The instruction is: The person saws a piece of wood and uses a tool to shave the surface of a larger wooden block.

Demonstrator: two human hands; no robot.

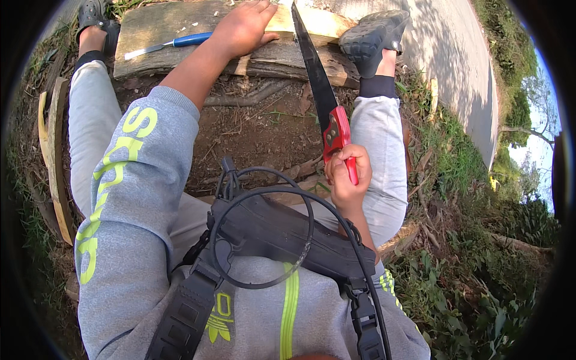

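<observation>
We log a blue-handled chisel point(192, 39) at left, lying on the plank point(153, 27). Next, the left hand point(246, 29) rests on the wood, fingers near the view's top edge; we cannot tell whether they grip. Just right, the saw point(316, 72) crosses the wood, blade contact unclear. The right hand point(349, 180) is closed around its red handle.
</observation>
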